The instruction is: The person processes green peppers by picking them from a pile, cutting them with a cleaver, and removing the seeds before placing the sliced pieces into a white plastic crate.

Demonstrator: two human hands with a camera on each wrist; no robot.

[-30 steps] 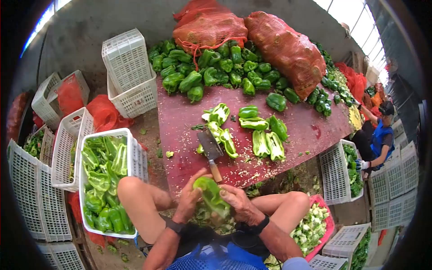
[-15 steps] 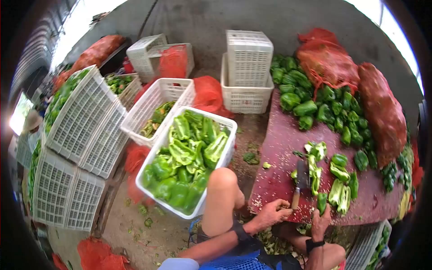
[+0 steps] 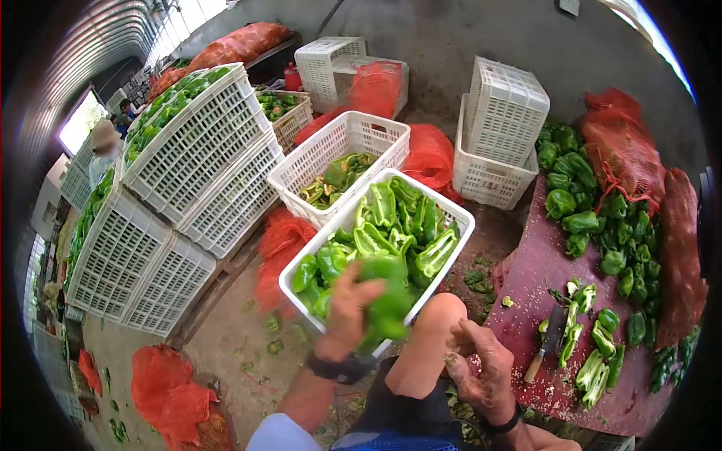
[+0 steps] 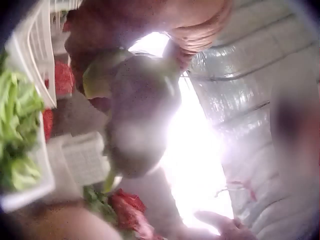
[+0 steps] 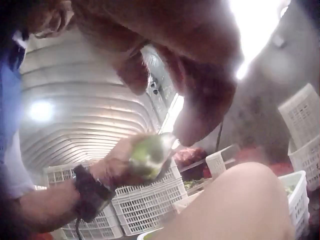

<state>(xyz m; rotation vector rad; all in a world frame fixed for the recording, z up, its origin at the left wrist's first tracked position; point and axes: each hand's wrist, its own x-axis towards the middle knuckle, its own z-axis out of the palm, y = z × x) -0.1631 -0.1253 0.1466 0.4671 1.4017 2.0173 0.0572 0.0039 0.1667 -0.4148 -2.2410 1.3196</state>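
Blurred by motion, my left hand [image 3: 347,304] grips a green bell pepper [image 3: 387,297] over the near side of a white crate [image 3: 299,289] of cut green peppers. In the left wrist view the fingers wrap round the pepper [image 4: 142,115] from above. Above my knee hovers my right hand [image 3: 485,368], fingers loosely bent, with nothing in it. A cleaver [image 3: 555,327] with a wooden handle lies on the red table [image 3: 519,301], beside split pepper halves [image 3: 594,376].
Whole green peppers [image 3: 579,188] and red mesh sacks [image 3: 620,146] cover the table's far side. A second white crate [image 3: 387,139] adjoins the filled one. Stacked crates [image 3: 203,158] stand to the left, with red netting [image 3: 169,391] on the floor. A person [image 3: 104,146] is in the background.
The view has swung left. My left hand has moved from beside the cleaver's handle to over the crate, now with a pepper. My right hand has let go of its pepper piece and left the table.
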